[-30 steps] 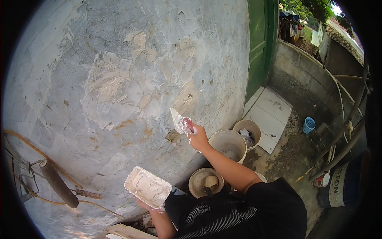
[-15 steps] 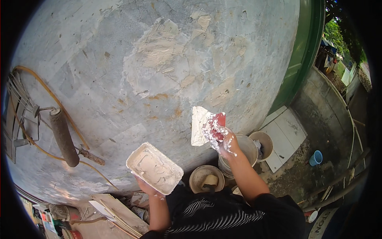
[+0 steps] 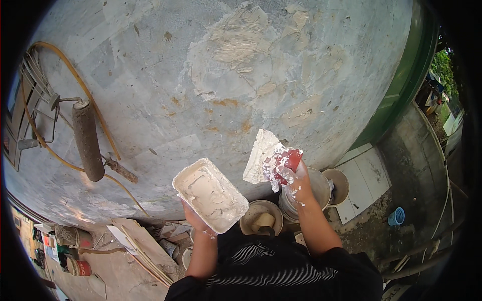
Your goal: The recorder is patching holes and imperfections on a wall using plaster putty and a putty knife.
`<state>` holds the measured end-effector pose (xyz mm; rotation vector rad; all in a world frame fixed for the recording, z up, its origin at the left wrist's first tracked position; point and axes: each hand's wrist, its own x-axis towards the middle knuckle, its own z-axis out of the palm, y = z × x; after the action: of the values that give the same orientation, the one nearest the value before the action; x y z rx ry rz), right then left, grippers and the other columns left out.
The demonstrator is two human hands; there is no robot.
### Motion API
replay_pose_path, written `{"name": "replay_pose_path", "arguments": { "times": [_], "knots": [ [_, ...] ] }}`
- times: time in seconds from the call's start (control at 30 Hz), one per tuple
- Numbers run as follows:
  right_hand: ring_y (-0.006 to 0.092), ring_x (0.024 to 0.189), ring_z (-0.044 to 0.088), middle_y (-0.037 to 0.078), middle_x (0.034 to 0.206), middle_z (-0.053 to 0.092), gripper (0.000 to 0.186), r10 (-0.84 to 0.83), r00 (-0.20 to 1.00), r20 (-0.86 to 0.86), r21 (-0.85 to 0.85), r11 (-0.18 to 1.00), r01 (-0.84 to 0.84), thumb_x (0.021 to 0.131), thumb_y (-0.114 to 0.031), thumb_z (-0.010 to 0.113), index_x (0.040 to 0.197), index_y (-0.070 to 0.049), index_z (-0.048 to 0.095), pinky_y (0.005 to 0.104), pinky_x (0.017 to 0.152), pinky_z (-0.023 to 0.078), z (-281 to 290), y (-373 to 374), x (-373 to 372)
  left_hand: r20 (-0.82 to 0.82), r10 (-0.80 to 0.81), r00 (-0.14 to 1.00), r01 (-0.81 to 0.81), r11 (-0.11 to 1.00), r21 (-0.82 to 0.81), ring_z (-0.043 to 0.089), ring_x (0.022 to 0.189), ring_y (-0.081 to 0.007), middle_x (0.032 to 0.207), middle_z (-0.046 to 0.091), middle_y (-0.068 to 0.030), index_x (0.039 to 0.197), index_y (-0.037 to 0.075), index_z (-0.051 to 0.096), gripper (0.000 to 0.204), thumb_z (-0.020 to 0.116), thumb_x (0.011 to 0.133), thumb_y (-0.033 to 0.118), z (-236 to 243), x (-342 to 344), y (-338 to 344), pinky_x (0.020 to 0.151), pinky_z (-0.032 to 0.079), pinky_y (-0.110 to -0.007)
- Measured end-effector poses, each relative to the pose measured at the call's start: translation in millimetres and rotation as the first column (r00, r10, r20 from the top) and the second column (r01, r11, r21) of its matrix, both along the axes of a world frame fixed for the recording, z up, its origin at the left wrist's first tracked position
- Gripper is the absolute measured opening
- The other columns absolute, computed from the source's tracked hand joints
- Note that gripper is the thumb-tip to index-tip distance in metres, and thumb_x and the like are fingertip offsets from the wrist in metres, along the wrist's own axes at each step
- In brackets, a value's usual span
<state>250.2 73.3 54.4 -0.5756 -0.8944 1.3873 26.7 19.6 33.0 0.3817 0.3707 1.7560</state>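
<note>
My left hand [image 3: 196,219] grips a rectangular pale tray [image 3: 234,218] from beneath and the side; its fingers are partly hidden. Beige filler paste [image 3: 213,195] lies inside the tray, spread over the bottom. To the right, my right hand [image 3: 297,179], smeared with white paste, is closed around the red handle of a putty knife [image 3: 260,159]. Thick paste coats the wide blade, which is held near the grey wall [image 3: 150,80]; contact cannot be made out. Higher on the wall sits a rough beige filler patch [image 3: 240,37].
A paint roller [image 3: 89,143] and an orange-brown hose [image 3: 75,70] are at the left. Below are a bowl [image 3: 246,231] with a sponge-like lump, buckets [image 3: 339,186] and wooden boards [image 3: 150,258]. Right are a green door frame [image 3: 394,98], white tiles [image 3: 367,173] and a blue plastic basket [image 3: 396,216].
The view has shifted, so the wall sits farther right and higher. The tray appears slightly up and to the right. The putty knife has tilted, its blade's top leaning right.
</note>
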Motion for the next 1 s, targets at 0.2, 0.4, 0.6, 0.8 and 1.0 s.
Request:
{"name": "replay_pose_path", "arguments": {
  "times": [0.2, 0.4, 0.6, 0.8, 1.0],
  "knots": [
    [0.0179, 0.084, 0.059, 0.009, 0.096, 0.059, 0.027, -0.056, 0.972, -0.229, -0.118, 0.993, 0.030, 0.086, -0.011, 0.056, 0.109, 0.001, 0.050, 0.0319, 0.072, 0.049, 3, 6, 25, -0.009, -0.032, 0.999, 0.032, 0.999, 0.001, 0.056, 0.104, -0.0332, 0.123, 0.051, -0.0120, 0.132, 0.009, 0.038, 0.057, 0.029, 0.092, 0.049, 4, 1, -2, 0.085, 0.048, -0.049],
    [0.0172, 0.076, 0.060, 0.005, 0.090, 0.062, 0.021, -0.205, 0.941, -0.268, -0.235, 0.961, 0.142, 0.090, -0.017, 0.052, 0.106, -0.004, 0.053, 0.0313, 0.058, 0.047, -11, 21, 61, 0.039, -0.100, 0.994, 0.101, 0.995, -0.003, 0.050, 0.112, -0.0350, 0.131, 0.045, -0.0105, 0.135, 0.013, 0.034, 0.063, 0.027, 0.090, 0.057, -10, -6, 0, 0.090, 0.044, -0.052],
    [0.0202, 0.071, 0.060, 0.005, 0.089, 0.061, 0.024, -0.249, 0.931, -0.266, -0.162, 0.964, 0.211, 0.086, -0.022, 0.056, 0.105, -0.007, 0.055, 0.0317, 0.056, 0.046, -22, 34, 94, 0.049, -0.051, 0.998, 0.053, 0.998, -0.044, 0.056, 0.104, -0.0340, 0.122, 0.053, -0.0118, 0.130, 0.010, 0.042, 0.056, 0.032, 0.091, 0.049, 1, -3, -3, 0.086, 0.048, -0.049],
    [0.0211, 0.082, 0.062, 0.008, 0.095, 0.062, 0.022, -0.284, 0.906, -0.312, -0.159, 0.956, 0.245, 0.087, -0.012, 0.055, 0.107, -0.003, 0.053, 0.0334, 0.062, 0.054, -29, 31, 92, -0.011, -0.092, 0.996, 0.092, 0.996, 0.013, 0.054, 0.107, -0.0336, 0.124, 0.051, -0.0119, 0.130, 0.010, 0.041, 0.056, 0.032, 0.091, 0.048, -1, -9, -2, 0.087, 0.047, -0.048],
    [0.0184, 0.083, 0.062, 0.009, 0.096, 0.062, 0.022, -0.332, 0.943, -0.032, -0.126, 0.937, 0.326, 0.087, -0.006, 0.053, 0.108, 0.000, 0.054, 0.0319, 0.069, 0.054, -40, 26, 67, 0.039, -0.137, 0.990, 0.137, 0.990, 0.018, 0.052, 0.110, -0.0353, 0.128, 0.049, -0.0121, 0.131, 0.009, 0.040, 0.057, 0.034, 0.091, 0.049, -15, -17, 1, 0.090, 0.044, -0.050]
  ]
}}
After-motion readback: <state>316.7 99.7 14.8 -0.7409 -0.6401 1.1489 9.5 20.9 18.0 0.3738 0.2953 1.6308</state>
